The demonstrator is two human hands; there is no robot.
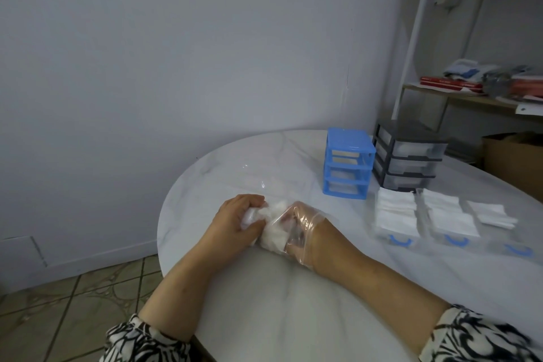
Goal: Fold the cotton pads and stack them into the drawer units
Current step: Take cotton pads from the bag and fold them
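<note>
My left hand (235,220) grips the end of a clear plastic bag (273,229) stuffed with white cotton pads. My right hand (302,229) is pushed inside the bag's mouth, the plastic wrapped around it up to the wrist, its fingers closed on pads inside. A blue drawer unit (348,164) with empty slots and a dark grey drawer unit (408,156) stand at the table's far side. In front of them lie three pulled-out clear drawers with blue handles; two (395,214) (449,217) hold stacks of folded white pads, and a third (493,213) holds fewer.
The white marble-look round table (293,288) has its curved edge on my left, over a tiled floor. A shelving rack (470,91) with books and cloths and a cardboard box (511,159) stand behind the table at right. A plain wall is ahead.
</note>
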